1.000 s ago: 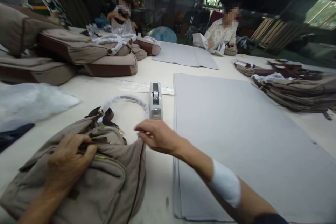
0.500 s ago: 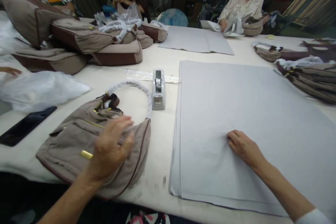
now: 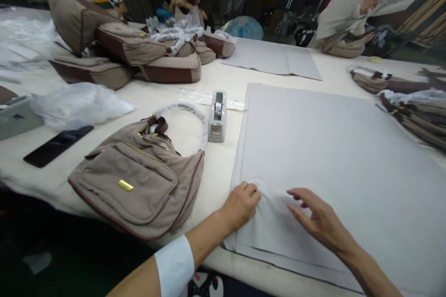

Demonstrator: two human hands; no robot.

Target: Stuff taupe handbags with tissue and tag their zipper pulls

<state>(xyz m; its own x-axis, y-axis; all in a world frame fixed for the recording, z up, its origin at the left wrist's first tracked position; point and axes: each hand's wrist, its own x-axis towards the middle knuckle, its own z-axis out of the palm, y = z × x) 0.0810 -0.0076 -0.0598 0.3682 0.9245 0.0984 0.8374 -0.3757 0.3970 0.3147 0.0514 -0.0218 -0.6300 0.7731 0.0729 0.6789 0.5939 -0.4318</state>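
Note:
A stack of large light-grey sheets (image 3: 331,148) lies flat on the table. My left hand (image 3: 243,205) rests near its left edge, fingers curled and pinching the top sheet, which creases around the fingertips. To its right, my right hand (image 3: 318,220) hovers over the sheets with thumb and fingers apart, holding nothing. A taupe handbag (image 3: 135,181) with brown piping and a gold plate lies to the left, its looped handle wrapped in white. Beside that handle stands a grey tape dispenser (image 3: 218,118).
A black phone (image 3: 58,146) and a crumpled clear plastic bag (image 3: 81,104) lie at the left. Taupe bags (image 3: 170,68) are piled behind, and more bags (image 3: 418,113) lie at the right. Co-workers stand across the white table, one with a bag (image 3: 344,46) and a pale sheet.
My left hand has left the handbag, moved right and taken hold of the grey sheet. My right hand has opened. Across the table, a co-worker has raised a pale sheet.

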